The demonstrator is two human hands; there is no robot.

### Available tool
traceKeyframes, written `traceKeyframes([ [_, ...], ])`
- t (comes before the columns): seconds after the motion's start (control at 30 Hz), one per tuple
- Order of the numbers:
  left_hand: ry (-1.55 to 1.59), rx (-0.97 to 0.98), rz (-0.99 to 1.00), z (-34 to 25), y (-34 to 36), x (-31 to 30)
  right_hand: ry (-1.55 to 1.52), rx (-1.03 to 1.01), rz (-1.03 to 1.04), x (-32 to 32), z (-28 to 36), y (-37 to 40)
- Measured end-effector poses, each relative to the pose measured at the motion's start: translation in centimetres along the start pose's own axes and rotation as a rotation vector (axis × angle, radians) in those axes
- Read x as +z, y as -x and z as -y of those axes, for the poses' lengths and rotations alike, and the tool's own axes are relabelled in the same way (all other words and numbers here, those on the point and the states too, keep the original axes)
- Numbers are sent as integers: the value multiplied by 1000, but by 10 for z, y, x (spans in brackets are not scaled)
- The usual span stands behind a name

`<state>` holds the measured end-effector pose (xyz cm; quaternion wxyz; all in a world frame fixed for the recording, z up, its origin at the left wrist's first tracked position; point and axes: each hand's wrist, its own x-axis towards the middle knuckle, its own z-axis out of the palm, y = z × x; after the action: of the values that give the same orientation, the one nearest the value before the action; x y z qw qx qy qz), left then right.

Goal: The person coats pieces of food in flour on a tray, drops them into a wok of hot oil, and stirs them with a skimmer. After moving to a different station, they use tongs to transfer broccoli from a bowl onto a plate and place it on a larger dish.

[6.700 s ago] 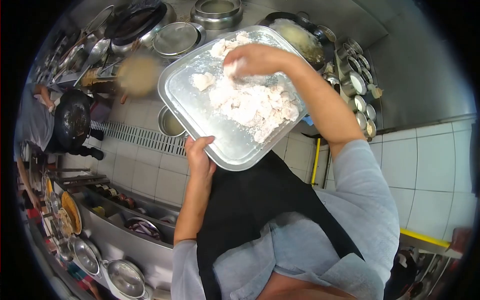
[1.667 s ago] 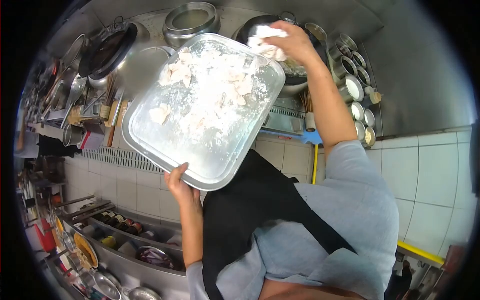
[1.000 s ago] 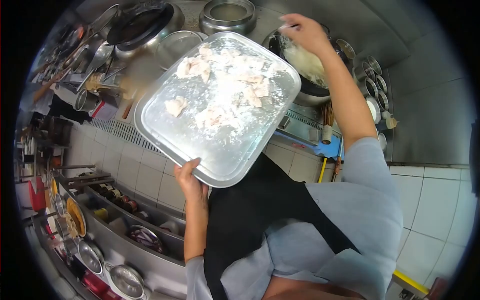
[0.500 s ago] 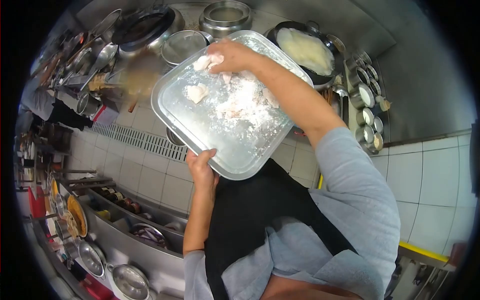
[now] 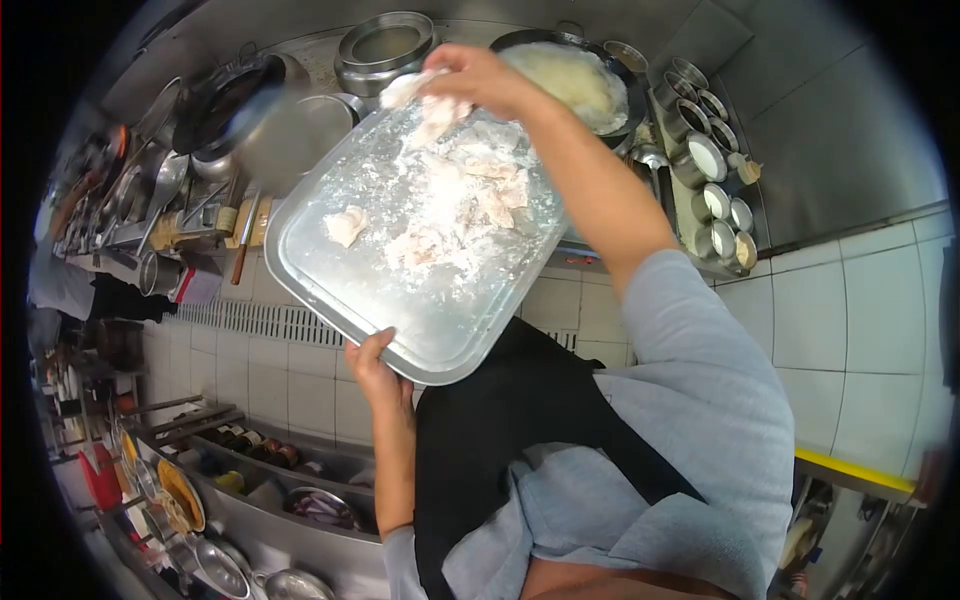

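Observation:
A metal tray (image 5: 345,285), dusted with white flour, tilts in front of me. My left hand (image 5: 375,365) grips its near left edge, thumb on top of the rim. Over the far edge, my right hand (image 5: 475,82) is closed on pale, flour-coated pieces of food (image 5: 440,112), which look like raw meat. A single coated piece (image 5: 346,226) lies alone on the left of the tray. More coated pieces (image 5: 490,190) lie in the loose flour at its right. Just beyond the right hand is a wok of pale, foamy oil (image 5: 570,85).
Behind the tray stand a lidless metal pot (image 5: 385,50) and a dark wok (image 5: 228,100). Several metal canisters (image 5: 700,160) line the counter at right. Ladles and strainers crowd the left. A steel counter with bowls (image 5: 220,570) is at lower left.
The tray has shifted left and nearer in view. My right hand has moved toward the far rim, lifting coated pieces. My left hand keeps its hold on the tray.

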<state>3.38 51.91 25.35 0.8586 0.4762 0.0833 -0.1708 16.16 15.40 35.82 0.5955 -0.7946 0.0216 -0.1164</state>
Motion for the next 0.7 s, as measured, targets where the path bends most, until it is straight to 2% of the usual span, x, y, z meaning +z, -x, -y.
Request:
traceKeyframes([
  [0.1,16,11,7,4,-6,1,117,21,-175,-57,2,26],
  [0.17,21,5,-20,5,-10,7,387,105,-269,-107,-20,35],
  [0.23,31,-3,-70,7,-9,12,495,226,-361,-145,-53,47],
  [0.3,41,13,-98,13,-10,15,644,392,-373,-172,-89,55],
  [0.33,49,28,-118,15,-11,16,643,392,-367,-184,-109,58],
  [0.4,21,22,-126,19,-12,14,960,489,-247,-205,-146,61],
  [0.43,-4,16,-125,20,-12,13,958,486,-240,-216,-159,62],
  [0.5,11,23,-123,19,-11,18,1178,500,-307,-243,-185,64],
  [0.57,19,26,-118,19,-9,19,1136,496,-537,-277,-204,59],
  [0.63,32,19,-121,19,-9,18,1248,289,-702,-283,-177,51],
  [0.67,15,-3,-135,19,-9,13,1244,278,-688,-272,-155,43],
  [0.7,19,4,-149,17,-7,14,1059,159,-606,-256,-131,40],
])
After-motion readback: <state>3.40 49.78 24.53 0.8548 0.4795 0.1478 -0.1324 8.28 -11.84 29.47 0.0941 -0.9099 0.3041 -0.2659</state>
